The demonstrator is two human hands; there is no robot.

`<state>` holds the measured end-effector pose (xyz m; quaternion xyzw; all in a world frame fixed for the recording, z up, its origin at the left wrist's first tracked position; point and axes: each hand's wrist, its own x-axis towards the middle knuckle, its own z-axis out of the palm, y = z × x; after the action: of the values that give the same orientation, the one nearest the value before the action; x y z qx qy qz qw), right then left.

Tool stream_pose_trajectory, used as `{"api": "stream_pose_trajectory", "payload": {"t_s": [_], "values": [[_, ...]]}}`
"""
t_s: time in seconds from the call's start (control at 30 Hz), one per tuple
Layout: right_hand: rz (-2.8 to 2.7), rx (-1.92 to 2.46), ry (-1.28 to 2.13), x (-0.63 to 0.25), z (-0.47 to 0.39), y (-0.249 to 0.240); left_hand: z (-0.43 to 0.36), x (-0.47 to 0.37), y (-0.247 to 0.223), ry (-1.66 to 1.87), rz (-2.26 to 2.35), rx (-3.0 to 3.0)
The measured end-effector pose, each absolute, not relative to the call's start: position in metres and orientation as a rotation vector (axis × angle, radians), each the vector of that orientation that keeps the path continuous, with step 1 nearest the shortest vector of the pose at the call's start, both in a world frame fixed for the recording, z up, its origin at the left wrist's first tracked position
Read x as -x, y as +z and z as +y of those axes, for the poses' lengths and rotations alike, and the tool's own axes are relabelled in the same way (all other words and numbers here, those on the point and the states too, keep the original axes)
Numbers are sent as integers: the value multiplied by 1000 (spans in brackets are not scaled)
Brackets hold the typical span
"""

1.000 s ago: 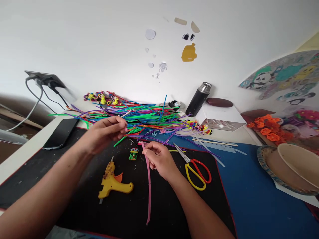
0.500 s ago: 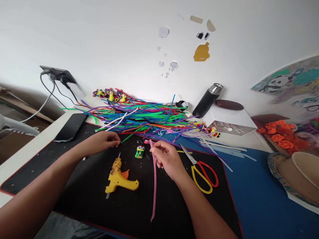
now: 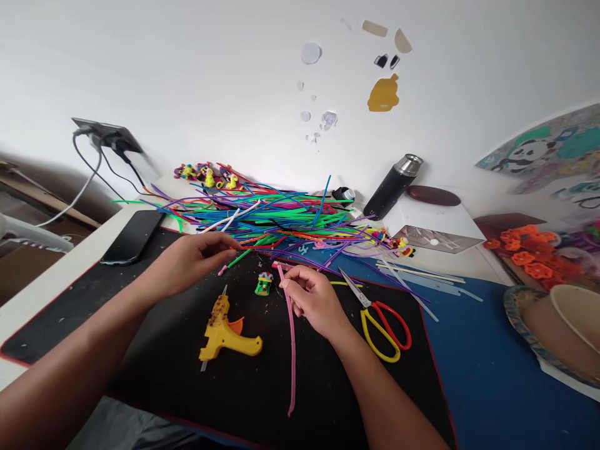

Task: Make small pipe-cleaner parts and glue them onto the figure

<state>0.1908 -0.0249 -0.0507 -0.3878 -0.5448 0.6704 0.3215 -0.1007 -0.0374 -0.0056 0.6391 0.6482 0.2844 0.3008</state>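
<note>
Pink craft stem (image 3: 293,356), held in right hand (image 3: 312,297)

Stem: one, pink; far end gripped between thumb and fingers of the right hand, remaining length running toward the near side above a black mat (image 3: 164,375).
Left hand (image 3: 199,259): fingers loosely bent, at the near edge of a pile of coloured stems (image 3: 281,215); whether they grip anything, cannot tell.
Figure (image 3: 264,284): one, small, green, between the hands, on the mat.
Glue gun (image 3: 225,334): one, yellow, orange trigger, left of the stem, nozzle toward the far side.
Scissors (image 3: 365,302): one pair, red and yellow handles, right of the right hand, tips pointing far left.
Phone (image 3: 132,237): one, black, far left.
</note>
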Motion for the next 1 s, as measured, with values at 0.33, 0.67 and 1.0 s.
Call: {"api": "stream_pose_trajectory", "payload": {"t_s": [0.33, 0.67, 1.0], "values": [[-1448, 975, 1772, -191, -27, -45, -40, 45, 4, 772, 1073, -2695], [-1473, 964, 1777, -189, -28, -48, -38, 37, 11, 634, 963, -2988], [-1494, 968, 1744, -190, -29, -47, -40, 37, 8, 649, 988, -2986]]}}
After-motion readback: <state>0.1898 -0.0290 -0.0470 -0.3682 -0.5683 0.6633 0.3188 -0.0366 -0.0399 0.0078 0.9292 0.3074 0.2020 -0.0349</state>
